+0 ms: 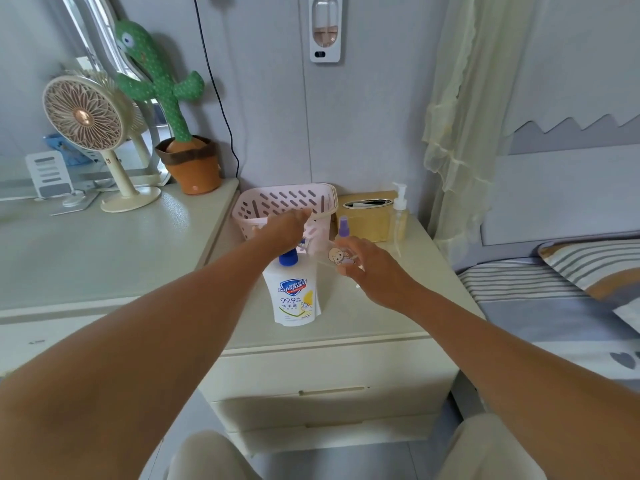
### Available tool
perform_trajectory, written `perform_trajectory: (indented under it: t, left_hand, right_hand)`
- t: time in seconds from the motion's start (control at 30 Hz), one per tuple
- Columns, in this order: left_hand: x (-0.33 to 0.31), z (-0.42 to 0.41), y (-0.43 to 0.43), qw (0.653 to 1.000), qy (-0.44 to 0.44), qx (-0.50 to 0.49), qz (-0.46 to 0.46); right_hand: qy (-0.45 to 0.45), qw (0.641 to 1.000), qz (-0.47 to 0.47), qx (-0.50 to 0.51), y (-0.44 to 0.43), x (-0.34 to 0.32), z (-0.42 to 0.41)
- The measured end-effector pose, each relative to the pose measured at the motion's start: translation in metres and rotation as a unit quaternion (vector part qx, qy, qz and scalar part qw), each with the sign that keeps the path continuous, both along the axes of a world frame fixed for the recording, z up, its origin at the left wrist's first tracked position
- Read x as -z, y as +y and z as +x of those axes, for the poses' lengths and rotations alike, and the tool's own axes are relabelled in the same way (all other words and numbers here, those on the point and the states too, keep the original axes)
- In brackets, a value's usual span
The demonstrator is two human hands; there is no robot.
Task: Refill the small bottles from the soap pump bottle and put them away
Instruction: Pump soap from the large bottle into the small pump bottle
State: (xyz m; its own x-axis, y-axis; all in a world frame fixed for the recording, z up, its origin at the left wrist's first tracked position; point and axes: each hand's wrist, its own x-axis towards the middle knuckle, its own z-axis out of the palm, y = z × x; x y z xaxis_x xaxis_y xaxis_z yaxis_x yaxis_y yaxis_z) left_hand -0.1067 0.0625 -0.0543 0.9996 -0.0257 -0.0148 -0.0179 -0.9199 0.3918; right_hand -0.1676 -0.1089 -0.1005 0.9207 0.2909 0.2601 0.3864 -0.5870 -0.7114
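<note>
- We are working mid-refill. Our left grip (287, 227) is lying flat, fingers straight, on the pump head of the white glossy plastic soap pump bottle with the blue collar (294, 296), which is standing near the middle of the smooth cream tabletop (346, 327).
- Our right grip (367, 270) is curling round the small clear bottle with a cartoon sticker (338, 257). It is holding the bottle tilted at the pump bottle's 1 o'clock, mouth toward the nozzle. We cannot tell whether soap is flowing or how full the bottle is getting.
- A small clear spray bottle with a purple cap (343, 228) is standing further back at 1 o'clock, just beside the yellow box (367, 223). We are judging it as still to be dealt with.
- A tall clear pump bottle with a white head (399, 216) is standing at 2 o'clock, at the box's far side.
- The pink slotted plastic basket (277, 202) is sitting at 12 o'clock. We are guessing it is where the bottles go, so the putting away is still ahead.
- The pump bottle is looking round-shouldered and sturdy. The small bottle is looking thin, smooth and transparent, so we are expecting it to turn slippery if soap runs down it.
</note>
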Motion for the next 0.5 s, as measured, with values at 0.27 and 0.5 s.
perform_trajectory:
  t: [0.27, 0.5]
  left_hand:
    - [-0.003, -0.002, 0.003, 1.0, -0.005, 0.007, -0.022]
    - [-0.006, -0.008, -0.002, 1.0, -0.006, 0.018, 0.0]
  right_hand:
    - [-0.008, 1.0, -0.01, 0.003, 0.0, -0.001, 0.001]
    - [-0.008, 1.0, -0.007, 0.003, -0.001, 0.005, -0.001]
